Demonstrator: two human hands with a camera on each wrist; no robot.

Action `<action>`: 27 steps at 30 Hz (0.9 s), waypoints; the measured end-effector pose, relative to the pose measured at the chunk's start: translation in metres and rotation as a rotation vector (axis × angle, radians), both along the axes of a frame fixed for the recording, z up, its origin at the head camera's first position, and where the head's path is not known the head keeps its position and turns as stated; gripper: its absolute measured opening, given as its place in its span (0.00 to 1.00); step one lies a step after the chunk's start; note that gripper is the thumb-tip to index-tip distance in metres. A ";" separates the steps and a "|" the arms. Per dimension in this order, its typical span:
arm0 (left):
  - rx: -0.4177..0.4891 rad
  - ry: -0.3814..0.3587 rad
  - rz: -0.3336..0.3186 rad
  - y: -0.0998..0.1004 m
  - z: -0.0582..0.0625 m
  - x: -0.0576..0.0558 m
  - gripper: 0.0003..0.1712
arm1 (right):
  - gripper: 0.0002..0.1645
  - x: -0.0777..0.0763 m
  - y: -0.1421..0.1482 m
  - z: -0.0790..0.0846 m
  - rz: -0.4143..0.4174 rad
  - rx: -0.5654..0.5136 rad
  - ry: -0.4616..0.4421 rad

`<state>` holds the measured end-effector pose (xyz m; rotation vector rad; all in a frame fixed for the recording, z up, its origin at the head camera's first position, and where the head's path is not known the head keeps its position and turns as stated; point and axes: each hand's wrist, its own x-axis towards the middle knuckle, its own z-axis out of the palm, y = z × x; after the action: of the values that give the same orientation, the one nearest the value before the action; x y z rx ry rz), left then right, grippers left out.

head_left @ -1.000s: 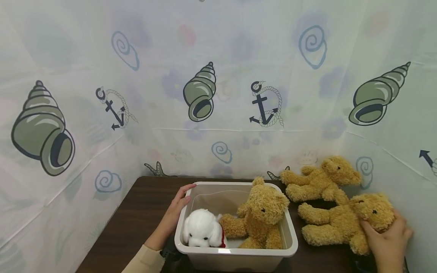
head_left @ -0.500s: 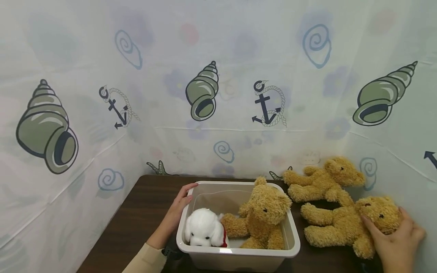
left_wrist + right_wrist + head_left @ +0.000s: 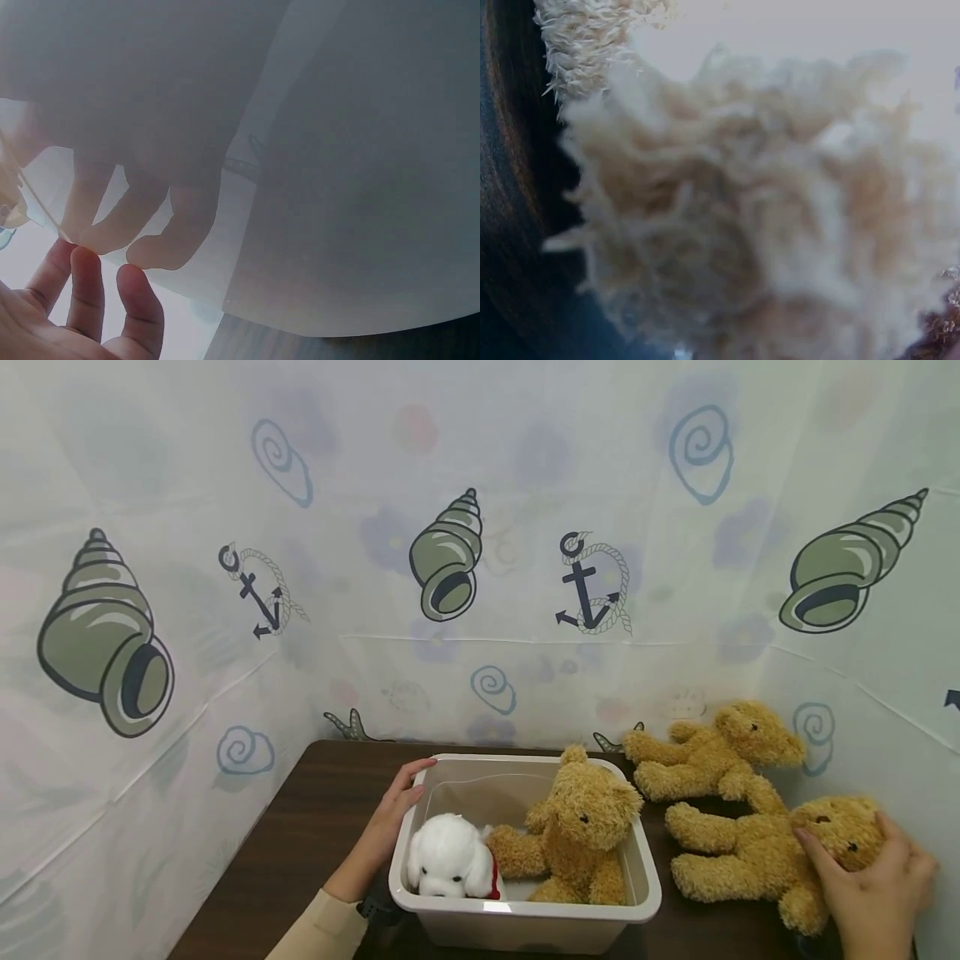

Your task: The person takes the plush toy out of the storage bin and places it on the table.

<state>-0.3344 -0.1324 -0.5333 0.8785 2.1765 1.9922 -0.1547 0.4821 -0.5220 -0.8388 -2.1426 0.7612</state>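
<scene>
My left hand (image 3: 387,817) rests at the left rim of a beige plastic bin (image 3: 525,935); in the left wrist view, fingertips touch the bin's smooth wall (image 3: 337,225). Inside sit a white plush dog (image 3: 450,857), with a bit of red at its neck, and a golden teddy bear (image 3: 581,831). My right hand (image 3: 877,885) grips the head of another golden teddy bear (image 3: 757,852), lying on its back at the right, thumb on one side and fingers on the other. Blurred fur (image 3: 757,210) fills the right wrist view.
Another golden teddy bear (image 3: 708,752) lies behind the gripped one, touching it. A dark wooden table (image 3: 277,852) is under everything. A pale curtain (image 3: 345,668) printed with shells and anchors surrounds the back and sides.
My right hand has shifted slightly right, and the gripped teddy bear's head has moved with it. My left hand and the bin stay as they were, while the view has shifted a little.
</scene>
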 end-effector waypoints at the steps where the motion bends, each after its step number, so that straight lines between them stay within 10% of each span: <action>1: 0.001 0.000 0.002 0.000 0.000 0.000 0.26 | 0.65 0.001 0.000 -0.001 0.006 0.023 0.036; 7: 0.008 -0.003 0.008 0.000 -0.001 -0.001 0.26 | 0.58 0.000 -0.002 -0.007 0.056 0.189 0.262; 16: 0.002 0.006 -0.001 -0.001 -0.003 -0.002 0.26 | 0.56 -0.002 -0.010 -0.007 0.045 0.090 0.206; 27: -0.013 -0.005 0.024 0.000 -0.001 0.000 0.26 | 0.44 0.011 -0.048 0.039 0.060 0.137 0.395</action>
<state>-0.3340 -0.1322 -0.5341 0.8484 2.2049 1.9860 -0.1435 0.4342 -0.4834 -0.5049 -1.8468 0.7324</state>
